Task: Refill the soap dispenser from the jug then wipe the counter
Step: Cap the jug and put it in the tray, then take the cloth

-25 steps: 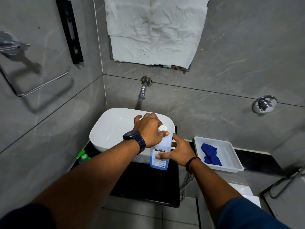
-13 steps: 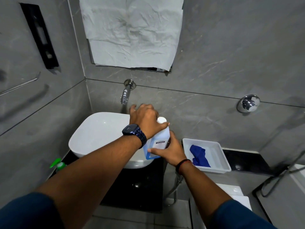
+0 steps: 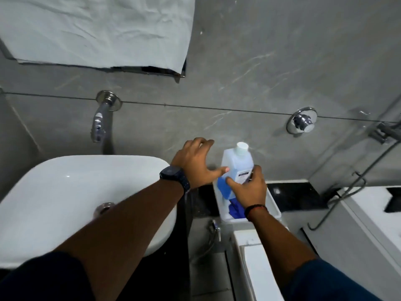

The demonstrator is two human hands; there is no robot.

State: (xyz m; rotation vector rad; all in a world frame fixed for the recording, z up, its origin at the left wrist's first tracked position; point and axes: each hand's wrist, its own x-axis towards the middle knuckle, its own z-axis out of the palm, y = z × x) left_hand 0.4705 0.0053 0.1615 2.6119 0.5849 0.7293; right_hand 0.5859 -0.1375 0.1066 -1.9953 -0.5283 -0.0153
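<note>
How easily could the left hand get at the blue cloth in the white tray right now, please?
Probably not easily: the jug, held by the right hand, stands over the tray and partly covers the blue cloth. The left hand is open beside it.

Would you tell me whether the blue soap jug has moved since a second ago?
Yes. The blue soap jug went rightward, from the white basin's front edge to above the white tray.

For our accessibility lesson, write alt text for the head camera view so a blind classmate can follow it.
A person's right hand holds a capped jug of blue liquid over a white tray holding a blue cloth; the open left hand hovers beside it. A white basin sits left, under a wall tap.
</note>
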